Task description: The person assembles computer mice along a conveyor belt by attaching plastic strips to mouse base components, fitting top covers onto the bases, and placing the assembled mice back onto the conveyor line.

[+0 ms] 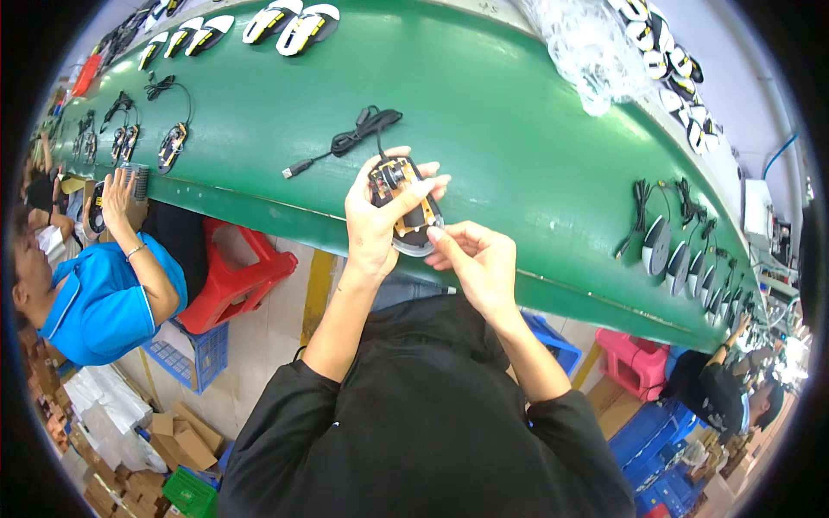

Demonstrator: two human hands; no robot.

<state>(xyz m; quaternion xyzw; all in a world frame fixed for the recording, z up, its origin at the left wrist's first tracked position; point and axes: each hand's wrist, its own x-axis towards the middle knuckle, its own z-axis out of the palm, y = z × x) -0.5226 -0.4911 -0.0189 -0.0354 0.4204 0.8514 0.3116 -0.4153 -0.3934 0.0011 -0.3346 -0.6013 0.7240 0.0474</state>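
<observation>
In my left hand [371, 226] is an opened computer mouse [395, 175], its top cover off and its circuit board facing up. The thumb lies across the board while the other fingers wrap round the far side. My right hand [484, 261] pinches the near end of the mouse with thumb and fingertips; anything small between them is hidden. From the far end of the mouse runs a black cable [354, 140], bundled on the green bench [518, 129], with its USB plug [299, 169] pointing left.
More opened mice [173, 148] lie to the left, and several mice with cables [658, 246] to the right. White-and-black mouse covers [308, 30] stand at the back, near clear plastic trays [587, 52]. A co-worker in blue [121, 293] sits left, by a red stool [242, 276].
</observation>
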